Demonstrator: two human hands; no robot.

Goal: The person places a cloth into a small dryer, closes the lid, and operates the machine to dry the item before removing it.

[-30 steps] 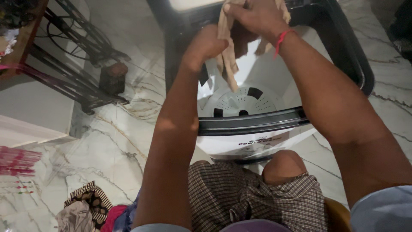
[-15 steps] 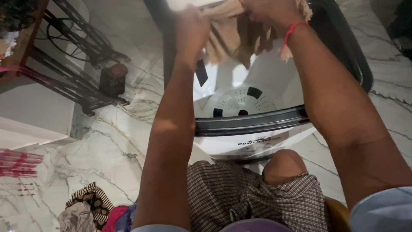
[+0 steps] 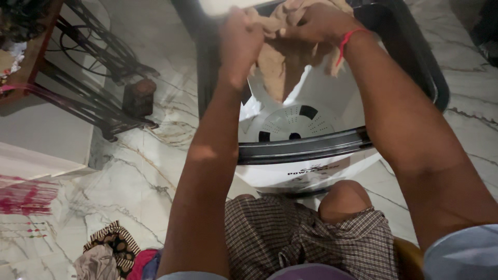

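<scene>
Since 0.5 s ago, beige cloth (image 3: 282, 62) bunched tighter betw. left hand (image 3: 239, 41) & right hand (image 3: 319, 23); both clenched on it, tub (image 3: 295, 124) below fingers. Advise: keep grip even.

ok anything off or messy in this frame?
Mostly the floor: a heap of clothes lies crumpled on the marble at lower left. Both hands hold a beige cloth over the open washer tub; nothing spilled.
</scene>
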